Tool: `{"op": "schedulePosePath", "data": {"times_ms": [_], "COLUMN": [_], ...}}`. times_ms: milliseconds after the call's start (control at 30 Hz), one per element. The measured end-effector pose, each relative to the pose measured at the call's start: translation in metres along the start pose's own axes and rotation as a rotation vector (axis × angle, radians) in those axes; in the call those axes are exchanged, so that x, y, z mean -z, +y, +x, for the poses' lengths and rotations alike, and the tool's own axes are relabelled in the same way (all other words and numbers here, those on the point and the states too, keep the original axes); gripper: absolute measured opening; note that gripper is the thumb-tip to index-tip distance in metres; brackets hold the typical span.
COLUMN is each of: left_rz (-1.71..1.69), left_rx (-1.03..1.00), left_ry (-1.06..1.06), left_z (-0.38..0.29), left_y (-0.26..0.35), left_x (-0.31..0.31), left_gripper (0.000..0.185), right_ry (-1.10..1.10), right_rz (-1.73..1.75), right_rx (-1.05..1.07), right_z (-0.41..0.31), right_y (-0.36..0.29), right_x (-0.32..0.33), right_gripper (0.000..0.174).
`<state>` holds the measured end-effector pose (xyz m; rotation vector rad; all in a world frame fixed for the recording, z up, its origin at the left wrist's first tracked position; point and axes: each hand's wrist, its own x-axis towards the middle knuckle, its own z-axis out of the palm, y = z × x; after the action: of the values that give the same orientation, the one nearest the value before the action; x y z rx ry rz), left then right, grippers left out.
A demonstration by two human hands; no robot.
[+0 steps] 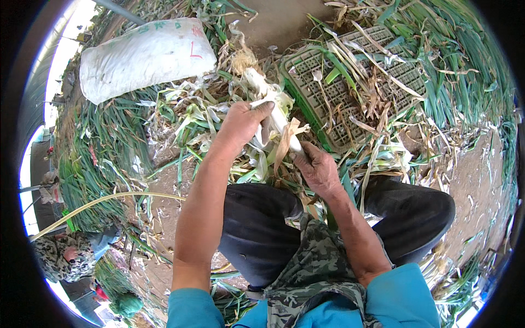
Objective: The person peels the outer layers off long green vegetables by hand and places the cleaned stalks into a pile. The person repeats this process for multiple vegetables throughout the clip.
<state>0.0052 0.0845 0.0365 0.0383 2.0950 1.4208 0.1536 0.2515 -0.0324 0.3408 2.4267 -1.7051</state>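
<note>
A thick green onion (280, 119) slants across the view in front of me, its shaggy roots (245, 61) pointing away. My right hand (318, 166) is closed around the stalk at the end nearer me. Nearer the roots, my left hand (248, 123) pinches a strip of pale outer skin against the stalk with thumb and fingers. Loose white layers hang around that hand. A dry brown leaf (286, 141) sticks out from the stalk between my hands. The green leaves of this onion are mostly hidden behind my right hand and arm.
A green plastic crate (305, 100) with a muddy grid surface lies right of the onion, strewn with peelings. At upper left lies a white woven sack (143, 61) bearing writing. Green onions (463, 74) are heaped on both sides. A yellow hose (102, 199) and another person (65, 254) are at left.
</note>
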Motion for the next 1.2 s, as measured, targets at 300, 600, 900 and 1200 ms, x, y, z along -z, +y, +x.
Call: {"op": "schedulePosePath", "data": {"times_ms": [300, 600, 900, 1200], "left_rz": [-0.82, -1.161, -0.347, 0.364], "left_rx": [-0.105, -0.665, -0.128, -0.259], "left_ry": [0.364, 0.618, -0.383, -0.492], "left_z": [0.006, -0.002, 0.004, 0.003], "left_y": [0.024, 0.006, 0.015, 0.019], "left_x": [0.022, 0.16, -0.021, -0.049], "left_gripper": [0.024, 0.047, 0.079, 0.056], "right_ry": [-0.038, -0.232, -0.467, -0.428], "right_rz": [-0.017, 0.257, 0.911, 0.778], "right_rx": [-0.059, -0.291, -0.31, -0.324], "right_z": [-0.038, -0.111, -0.084, -0.072], "right_y": [0.027, 0.117, 0.08, 0.081], "right_x": [0.006, 0.03, 0.069, 0.053], "right_gripper": [0.044, 0.046, 0.062, 0.05]}}
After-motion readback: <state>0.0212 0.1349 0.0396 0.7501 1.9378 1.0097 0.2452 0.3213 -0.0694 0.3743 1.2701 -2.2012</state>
